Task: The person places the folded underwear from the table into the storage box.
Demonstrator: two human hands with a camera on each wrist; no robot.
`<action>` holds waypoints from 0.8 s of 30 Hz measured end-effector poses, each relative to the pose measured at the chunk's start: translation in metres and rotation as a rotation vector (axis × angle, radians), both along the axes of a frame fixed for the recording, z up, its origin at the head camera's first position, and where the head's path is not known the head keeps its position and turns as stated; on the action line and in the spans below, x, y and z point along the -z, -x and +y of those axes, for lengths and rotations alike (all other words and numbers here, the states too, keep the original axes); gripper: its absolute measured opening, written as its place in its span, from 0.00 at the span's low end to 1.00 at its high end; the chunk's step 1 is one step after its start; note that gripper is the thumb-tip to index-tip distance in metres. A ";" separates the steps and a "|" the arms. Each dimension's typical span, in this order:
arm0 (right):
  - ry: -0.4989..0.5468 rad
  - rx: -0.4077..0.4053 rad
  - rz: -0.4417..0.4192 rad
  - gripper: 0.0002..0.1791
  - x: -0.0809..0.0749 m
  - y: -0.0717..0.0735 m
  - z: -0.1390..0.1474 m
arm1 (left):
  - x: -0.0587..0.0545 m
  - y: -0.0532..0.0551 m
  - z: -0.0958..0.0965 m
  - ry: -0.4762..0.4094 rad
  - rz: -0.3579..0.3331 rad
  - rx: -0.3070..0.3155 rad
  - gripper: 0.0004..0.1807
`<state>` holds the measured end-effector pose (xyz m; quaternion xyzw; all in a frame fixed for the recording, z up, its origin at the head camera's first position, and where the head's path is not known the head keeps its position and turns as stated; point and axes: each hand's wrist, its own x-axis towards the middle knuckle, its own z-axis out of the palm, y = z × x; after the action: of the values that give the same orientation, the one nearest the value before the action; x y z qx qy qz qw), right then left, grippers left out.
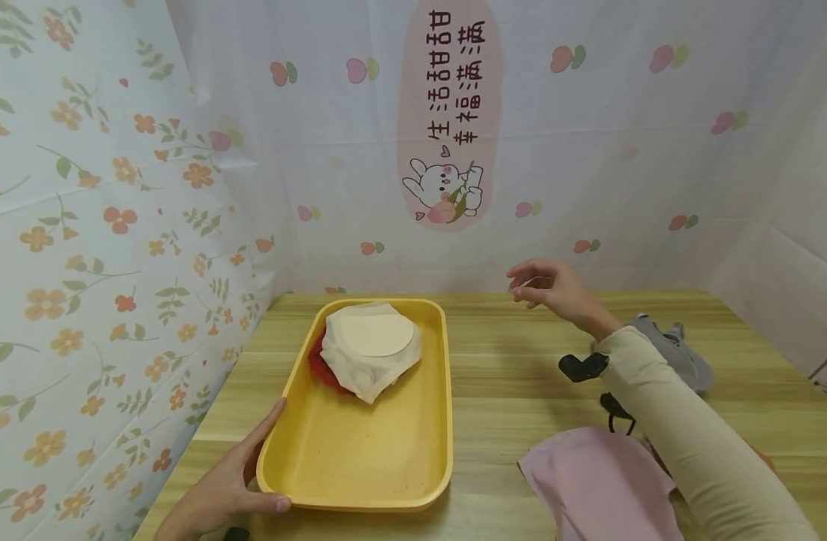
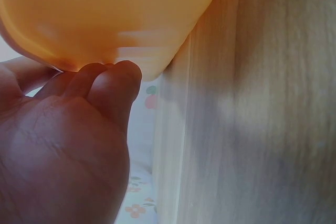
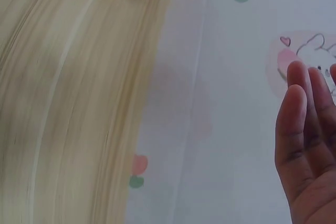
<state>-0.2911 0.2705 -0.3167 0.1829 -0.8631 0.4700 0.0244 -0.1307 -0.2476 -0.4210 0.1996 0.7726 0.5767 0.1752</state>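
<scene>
A yellow tray (image 1: 359, 443) stands on the left half of the wooden table. At its near left corner my left hand (image 1: 227, 481) grips it, thumb against the near side and fingers along the left side. The left wrist view shows the fingers of this hand (image 2: 68, 119) against the tray's outer wall (image 2: 115, 19). Inside the tray's far end lies a crumpled cream cloth item (image 1: 372, 353), partly covering a red one (image 1: 324, 367). My right hand (image 1: 544, 285) hovers above the table's far side, fingers loosely bent, holding nothing.
On the right lie a pink cloth item (image 1: 605, 481) and a grey cap-like item (image 1: 677, 353), partly hidden by my right sleeve (image 1: 697, 428). Printed curtains (image 1: 345, 165) hang behind the table and along its left side.
</scene>
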 end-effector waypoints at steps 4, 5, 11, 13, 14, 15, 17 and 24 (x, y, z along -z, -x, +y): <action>-0.007 0.032 0.000 0.17 -0.002 -0.002 0.009 | 0.000 0.000 0.000 0.012 -0.004 -0.010 0.62; -0.008 0.036 -0.001 0.17 -0.002 -0.003 0.012 | 0.000 0.000 0.000 0.014 -0.005 -0.011 0.62; -0.007 0.068 -0.007 0.18 -0.003 -0.006 0.025 | -0.001 0.001 -0.001 0.025 -0.008 -0.014 0.62; -0.008 0.077 -0.009 0.19 -0.003 -0.007 0.029 | -0.001 0.001 -0.001 0.027 -0.018 -0.019 0.62; -0.008 0.083 -0.006 0.20 -0.002 -0.007 0.031 | -0.001 0.001 -0.001 0.026 -0.023 -0.020 0.62; -0.013 0.091 -0.005 0.20 -0.002 -0.008 0.033 | -0.001 0.001 -0.001 0.025 -0.026 -0.020 0.62; -0.025 0.110 -0.002 0.20 -0.002 -0.008 0.038 | 0.000 0.001 -0.001 0.026 -0.024 -0.021 0.62; -0.063 0.160 -0.022 0.21 -0.002 -0.010 0.053 | 0.002 0.001 -0.001 0.012 -0.031 -0.013 0.62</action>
<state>-0.2814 0.3235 -0.3145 0.1090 -0.8895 0.4412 0.0467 -0.1314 -0.2489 -0.4230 0.1843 0.7746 0.5762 0.1847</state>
